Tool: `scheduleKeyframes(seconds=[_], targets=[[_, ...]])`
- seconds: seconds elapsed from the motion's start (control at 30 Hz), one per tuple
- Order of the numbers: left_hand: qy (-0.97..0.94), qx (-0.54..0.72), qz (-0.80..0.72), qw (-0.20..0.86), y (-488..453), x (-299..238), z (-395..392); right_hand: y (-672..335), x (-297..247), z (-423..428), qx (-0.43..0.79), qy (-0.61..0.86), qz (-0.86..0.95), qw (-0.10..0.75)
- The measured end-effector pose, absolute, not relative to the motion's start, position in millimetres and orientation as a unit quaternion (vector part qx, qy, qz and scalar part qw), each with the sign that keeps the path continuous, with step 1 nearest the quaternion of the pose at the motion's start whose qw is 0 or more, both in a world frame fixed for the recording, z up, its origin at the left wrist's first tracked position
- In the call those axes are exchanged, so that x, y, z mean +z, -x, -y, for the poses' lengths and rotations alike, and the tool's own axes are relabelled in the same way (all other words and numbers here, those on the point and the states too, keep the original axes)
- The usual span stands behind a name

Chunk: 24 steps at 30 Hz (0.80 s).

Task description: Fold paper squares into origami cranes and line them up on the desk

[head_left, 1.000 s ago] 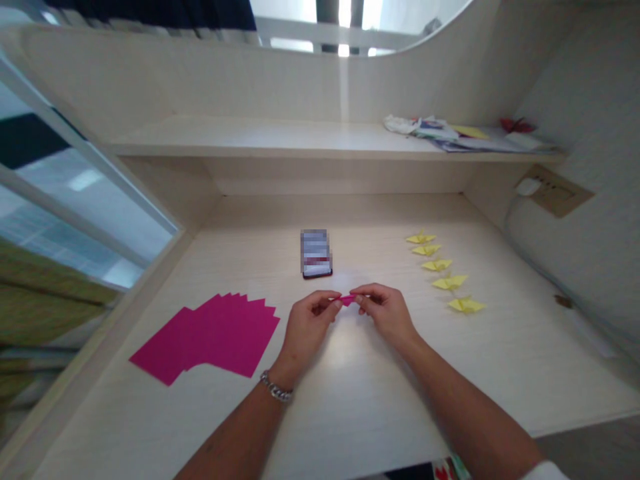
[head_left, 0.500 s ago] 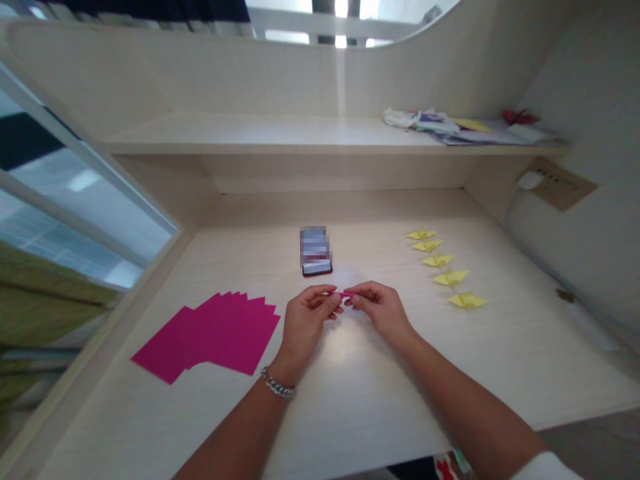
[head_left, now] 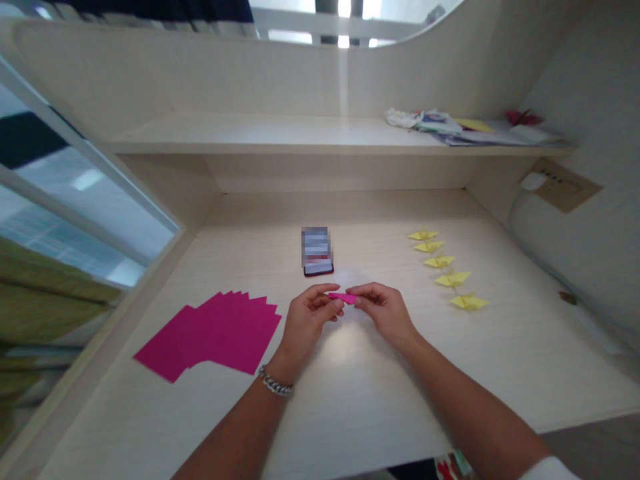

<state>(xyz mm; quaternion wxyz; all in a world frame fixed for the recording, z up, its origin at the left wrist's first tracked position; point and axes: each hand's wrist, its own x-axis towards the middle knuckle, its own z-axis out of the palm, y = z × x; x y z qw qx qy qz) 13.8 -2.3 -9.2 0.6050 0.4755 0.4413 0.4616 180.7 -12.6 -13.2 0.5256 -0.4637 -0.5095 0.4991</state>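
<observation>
A small folded piece of pink paper (head_left: 343, 298) is held between my two hands above the desk. My left hand (head_left: 311, 313) pinches its left end between thumb and fingers. On the other end, the thumb and fingers of my right hand (head_left: 383, 307) are closed. The finer folds are too small to make out. To the left of my hands lies a fanned stack of pink paper sheets (head_left: 225, 333). Several yellow origami cranes (head_left: 469, 302) stand in a slanting row to the right. Just beyond my hands is a phone (head_left: 318, 252), its screen blurred.
The pale wooden desk (head_left: 350, 413) has a raised shelf (head_left: 280, 137) at the back, with papers (head_left: 475, 133) on its right side. A wall socket (head_left: 565, 185) with a plugged-in cable (head_left: 533, 250) is at the right. A window frame (head_left: 100, 153) borders the left.
The folded pink paper has tilted, so that more of its face shows between my fingers. Both hands stay in nearly the same place, and the view has shifted slightly.
</observation>
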Motion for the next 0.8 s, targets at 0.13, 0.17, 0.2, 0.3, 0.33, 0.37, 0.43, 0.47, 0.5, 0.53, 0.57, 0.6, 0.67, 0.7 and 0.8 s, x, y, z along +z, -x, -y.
scheduleKeyframes(seconds=[0.13,0.17,0.2,0.3,0.33,0.37,0.43,0.47,0.5,0.53,0.57,0.6,0.67,0.7,0.8], targets=[[-0.455,0.457,-0.416,0.641,-11.9,-10.1,3.0,-183.1,-11.0,15.5,0.449,0.449,0.569,0.522],[-0.457,0.460,-0.415,0.638,-12.0,-9.9,3.3,-183.7,-9.8,16.1,0.435,0.445,0.585,0.520],[-0.463,0.464,-0.416,0.630,-12.3,-9.7,3.6,-184.3,-8.6,16.5,0.423,0.440,0.598,0.519],[-0.495,0.476,-0.431,0.585,-13.1,-9.4,4.1,-186.4,-5.3,16.9,0.403,0.429,0.624,0.514],[-0.506,0.477,-0.438,0.570,-13.3,-9.5,4.1,-186.9,-4.4,16.8,0.402,0.428,0.628,0.511],[-0.514,0.478,-0.444,0.556,-13.4,-9.6,4.1,-187.2,-3.8,16.7,0.404,0.429,0.629,0.508],[-0.523,0.481,-0.451,0.541,-13.4,-9.6,4.3,-187.0,-3.3,16.1,0.420,0.428,0.617,0.509],[-0.523,0.483,-0.452,0.537,-13.4,-9.5,4.4,-186.4,-3.5,15.5,0.434,0.427,0.602,0.516],[-0.521,0.487,-0.453,0.535,-13.4,-9.4,4.7,-185.6,-4.2,14.8,0.451,0.430,0.580,0.524],[-0.519,0.491,-0.453,0.533,-13.5,-9.2,5.0,-184.7,-5.4,13.8,0.471,0.436,0.552,0.533],[-0.518,0.494,-0.452,0.532,-13.7,-8.9,5.3,-183.8,-7.0,12.8,0.491,0.448,0.519,0.538],[-0.520,0.494,-0.452,0.530,-14.0,-8.7,5.7,-183.0,-8.9,11.7,0.511,0.462,0.486,0.538],[-0.529,0.489,-0.454,0.524,-14.8,-8.2,6.5,-182.2,-12.7,9.6,0.547,0.490,0.436,0.521],[-0.536,0.484,-0.456,0.520,-15.3,-8.0,6.8,-182.3,-14.2,8.8,0.559,0.496,0.426,0.510],[-0.545,0.476,-0.457,0.517,-17.0,-7.6,7.3,-184.3,-15.9,7.4,0.565,0.496,0.427,0.503]])
